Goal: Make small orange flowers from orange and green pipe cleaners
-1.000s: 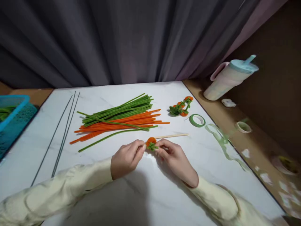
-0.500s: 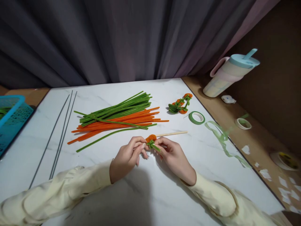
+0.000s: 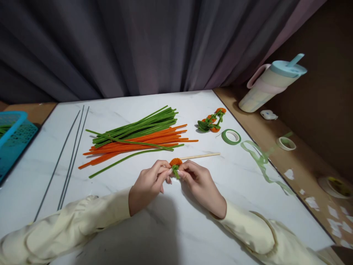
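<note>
A small orange fuzzy coil with a green twist (image 3: 175, 165) sits mid-frame. Above it lie green (image 3: 138, 127) and orange pipe cleaners (image 3: 138, 144) on a white marbled tabletop (image 3: 193, 228). Far left, a turquoise perforated basket (image 3: 12, 141); upper right, a cream tumbler with pale-blue lid (image 3: 271, 84). Grey curtain (image 3: 138, 44) behind.

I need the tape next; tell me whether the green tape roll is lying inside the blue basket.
No, the green tape roll lies on the white table near its right edge, far from the blue basket at the left.
</note>
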Motion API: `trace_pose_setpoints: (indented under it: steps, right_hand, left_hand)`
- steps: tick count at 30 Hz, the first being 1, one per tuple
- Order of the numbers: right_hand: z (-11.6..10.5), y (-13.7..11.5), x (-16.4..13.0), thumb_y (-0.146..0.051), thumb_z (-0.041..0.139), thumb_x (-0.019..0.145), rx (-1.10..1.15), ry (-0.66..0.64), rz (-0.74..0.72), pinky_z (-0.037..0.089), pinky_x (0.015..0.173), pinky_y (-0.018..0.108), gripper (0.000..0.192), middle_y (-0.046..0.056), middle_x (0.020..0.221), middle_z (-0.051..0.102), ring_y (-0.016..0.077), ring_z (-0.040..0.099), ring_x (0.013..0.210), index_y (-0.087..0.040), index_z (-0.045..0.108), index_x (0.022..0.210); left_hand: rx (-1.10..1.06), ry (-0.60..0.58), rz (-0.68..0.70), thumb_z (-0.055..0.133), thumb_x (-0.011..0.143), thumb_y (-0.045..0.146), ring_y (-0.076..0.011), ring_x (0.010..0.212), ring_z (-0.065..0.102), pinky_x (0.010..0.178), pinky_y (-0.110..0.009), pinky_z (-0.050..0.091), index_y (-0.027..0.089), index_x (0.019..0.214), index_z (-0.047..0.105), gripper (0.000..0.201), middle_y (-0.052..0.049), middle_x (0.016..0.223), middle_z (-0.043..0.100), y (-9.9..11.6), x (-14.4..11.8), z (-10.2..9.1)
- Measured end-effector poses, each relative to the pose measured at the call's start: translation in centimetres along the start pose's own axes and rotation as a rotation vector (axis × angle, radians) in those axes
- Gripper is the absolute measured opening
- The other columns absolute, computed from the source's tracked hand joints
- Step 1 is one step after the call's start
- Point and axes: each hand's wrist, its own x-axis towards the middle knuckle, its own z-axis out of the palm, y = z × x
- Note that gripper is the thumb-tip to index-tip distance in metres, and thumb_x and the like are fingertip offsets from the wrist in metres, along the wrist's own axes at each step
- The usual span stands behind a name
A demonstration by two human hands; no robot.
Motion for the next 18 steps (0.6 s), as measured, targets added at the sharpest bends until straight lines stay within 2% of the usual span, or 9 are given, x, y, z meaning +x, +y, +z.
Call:
trace_pose_setpoints:
  steps: [5,8,12,15,18]
  right_hand:
    - [0.1,0.3,0.0,-0.02,0.05,0.086,-0.033,-0.001,-0.029,0.04,0.059,0.023,0.017,0.001,0.068,0.057,0.0131,0.052,0.063,-0.017,0.056,0.071]
    - [0.1,0.4,0.1,-0.02,0.05,0.087,-0.058,-0.008,-0.061,0.04,0.059,0.023,0.017,0.001,0.068,0.057,0.013,0.052,0.062,-0.017,0.055,0.071]
    - [-0.3,0.5,0.3,-0.019,0.049,0.087,-0.116,-0.109,-0.131,0.039,0.059,0.023,0.018,0.001,0.067,0.056,0.0128,0.051,0.061,-0.017,0.053,0.07]
    - [-0.8,0.5,0.6,-0.019,0.047,0.089,-0.153,-0.199,-0.161,0.038,0.06,0.023,0.018,0.001,0.068,0.055,0.0128,0.05,0.063,-0.017,0.052,0.071]
    - [-1.3,0.5,1.1,-0.017,0.047,0.088,-0.161,-0.252,-0.151,0.037,0.059,0.023,0.017,0.001,0.069,0.055,0.0124,0.049,0.063,-0.017,0.052,0.071]
  left_hand:
    - [0.056,-0.015,0.032,0.035,0.091,0.028,-0.0073,0.044,0.045,0.049,-0.019,0.038,0.018,0.085,0.049,0.018,0.005,0.059,0.052,0.2,0.1,0.0]
    - [0.081,-0.037,0.014,0.031,0.091,0.029,-0.0084,0.044,0.042,0.051,-0.021,0.036,0.018,0.074,0.046,0.025,0.005,0.055,0.05,0.7,0.3,-0.1]
    - [0.149,-0.118,-0.041,0.028,0.092,0.032,-0.01,0.046,0.044,0.053,-0.022,0.036,0.02,0.063,0.04,0.034,0.005,0.048,0.046,1.2,0.9,-0.7]
    - [0.19,-0.182,-0.056,0.032,0.089,0.03,-0.0104,0.045,0.045,0.051,-0.022,0.036,0.02,0.062,0.04,0.03,0.005,0.047,0.047,1.2,1.3,-1.0]
    - [0.164,-0.231,-0.152,0.036,0.085,0.026,-0.0084,0.035,0.041,0.04,-0.019,0.032,0.019,0.068,0.042,0.019,0.007,0.047,0.047,1.3,1.7,-1.0]
